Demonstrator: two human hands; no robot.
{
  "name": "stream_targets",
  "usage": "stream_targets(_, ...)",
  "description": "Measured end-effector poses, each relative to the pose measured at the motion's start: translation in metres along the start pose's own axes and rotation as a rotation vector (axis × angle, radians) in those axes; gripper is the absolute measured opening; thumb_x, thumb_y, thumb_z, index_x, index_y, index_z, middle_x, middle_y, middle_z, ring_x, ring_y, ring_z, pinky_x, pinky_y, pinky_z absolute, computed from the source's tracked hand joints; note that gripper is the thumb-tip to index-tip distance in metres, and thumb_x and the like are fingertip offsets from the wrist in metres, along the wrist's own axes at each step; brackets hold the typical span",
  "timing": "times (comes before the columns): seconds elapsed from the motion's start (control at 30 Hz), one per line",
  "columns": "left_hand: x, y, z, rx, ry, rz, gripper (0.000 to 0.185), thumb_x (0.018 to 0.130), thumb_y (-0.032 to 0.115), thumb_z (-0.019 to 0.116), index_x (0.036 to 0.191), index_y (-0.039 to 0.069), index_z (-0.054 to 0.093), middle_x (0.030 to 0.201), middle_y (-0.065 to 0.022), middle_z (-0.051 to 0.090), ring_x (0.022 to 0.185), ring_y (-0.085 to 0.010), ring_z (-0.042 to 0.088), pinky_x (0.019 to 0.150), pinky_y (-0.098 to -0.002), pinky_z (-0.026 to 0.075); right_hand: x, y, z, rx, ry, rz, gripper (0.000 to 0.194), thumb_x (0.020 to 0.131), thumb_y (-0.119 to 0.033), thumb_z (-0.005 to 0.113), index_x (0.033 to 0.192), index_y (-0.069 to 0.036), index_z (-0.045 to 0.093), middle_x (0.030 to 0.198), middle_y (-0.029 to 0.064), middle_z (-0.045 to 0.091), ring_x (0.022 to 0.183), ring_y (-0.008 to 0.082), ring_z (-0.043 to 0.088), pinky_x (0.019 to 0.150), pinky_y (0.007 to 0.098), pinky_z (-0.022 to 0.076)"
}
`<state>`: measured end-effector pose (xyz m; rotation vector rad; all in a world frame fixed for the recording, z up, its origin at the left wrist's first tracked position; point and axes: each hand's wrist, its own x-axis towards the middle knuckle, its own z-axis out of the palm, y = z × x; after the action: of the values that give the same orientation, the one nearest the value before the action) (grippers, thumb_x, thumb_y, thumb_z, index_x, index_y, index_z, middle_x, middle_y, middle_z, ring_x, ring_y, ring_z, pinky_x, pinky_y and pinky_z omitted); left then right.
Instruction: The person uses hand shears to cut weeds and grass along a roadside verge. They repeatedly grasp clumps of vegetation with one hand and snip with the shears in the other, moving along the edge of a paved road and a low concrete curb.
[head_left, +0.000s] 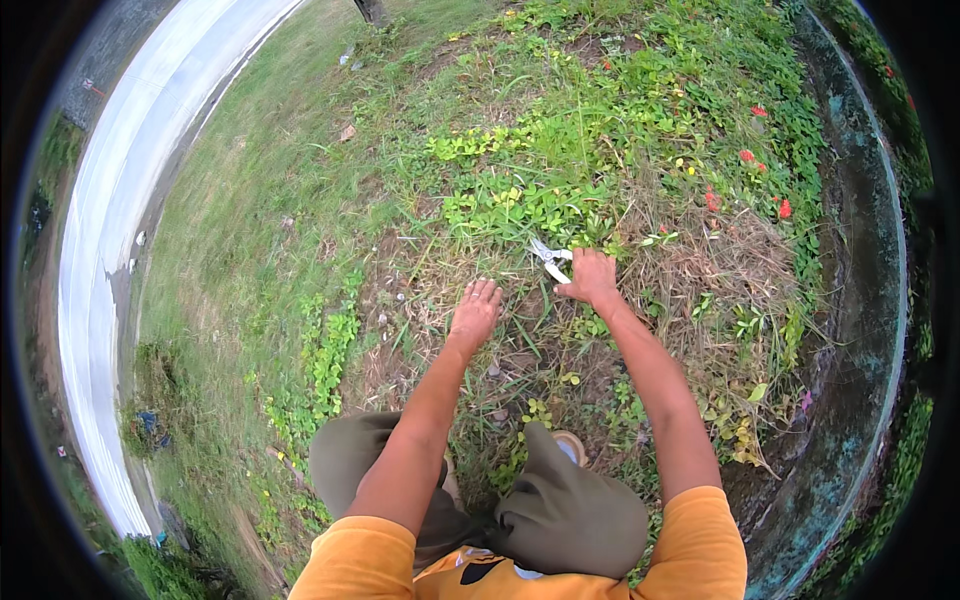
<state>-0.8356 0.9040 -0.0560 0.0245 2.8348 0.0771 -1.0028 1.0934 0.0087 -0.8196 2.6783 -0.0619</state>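
My right hand (592, 276) is closed around pruning shears (553, 259) with pale handles. Their metal blades are spread and point up and to the left, close to the edge of a green leafy ground cover (491, 202). My left hand (478, 309) reaches palm down over cut, dry grass (439, 266), to the left of the shears. It wears a ring, and nothing shows in its fingers. Between my forearms lies bare soil with thin weeds (532, 337).
A heap of dry clippings (720, 262) lies right of my right hand, by red flowers (711, 199). Beyond it curves a low, stained concrete wall (862, 300). Lawn (247, 225) stretches left to a pale paved road (97, 262). My bent knees (574, 517) are close below.
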Motion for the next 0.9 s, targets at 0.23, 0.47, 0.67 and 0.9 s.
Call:
stream_targets(0.23,-0.040,-0.013,-0.008,-0.157,-0.166,0.169,0.038,0.096,0.040,0.045,0.093,0.008,0.064,0.098,-0.0103,0.066,0.093,-0.0266,0.064,0.085,-0.0399,0.050,0.007,-0.029,0.007,0.332,-0.051,0.027,0.056,0.068,-0.044,0.079,0.099,-0.002,0.059,0.100,0.0200,0.065,0.096,0.0335,0.063,0.084,0.0439,0.0473)
stream_targets(0.47,-0.052,-0.062,-0.007,-0.309,0.022,-0.317,0.047,0.084,0.052,0.062,0.113,0.014,0.064,0.119,-0.0135,0.059,0.109,-0.0303,0.059,0.087,-0.0409,0.051,-0.020,-0.029,0.021,-0.037,-0.047,-0.267,0.074,0.053,-0.043,0.084,0.111,-0.004,0.058,0.107,0.0131,0.052,0.106,0.0316,0.046,0.093,0.0427,0.0378)
stream_targets(0.67,-0.013,-0.055,0.009,-0.636,-0.103,-0.246,0.036,0.078,0.031,0.073,0.111,0.019,0.068,0.113,-0.0171,0.063,0.104,-0.0297,0.061,0.089,-0.0417,0.049,-0.038,-0.058,0.049,-0.088,-0.025,-0.404,0.076,0.051,-0.044,0.085,0.108,-0.002,0.058,0.104,0.0121,0.052,0.104,0.0299,0.047,0.092,0.0427,0.0365)
stream_targets(0.9,0.005,-0.076,-0.002,-1.259,0.195,-0.593,0.011,0.081,0.009,0.072,0.088,0.000,0.071,0.069,-0.0066,0.067,0.053,-0.0094,0.059,0.047,-0.0247,0.050,-0.031,-0.098,0.067,0.086,-0.109,-0.225,0.070,0.061,-0.046,0.084,0.108,-0.003,0.059,0.104,0.0114,0.056,0.100,0.0286,0.055,0.087,0.0409,0.0433)
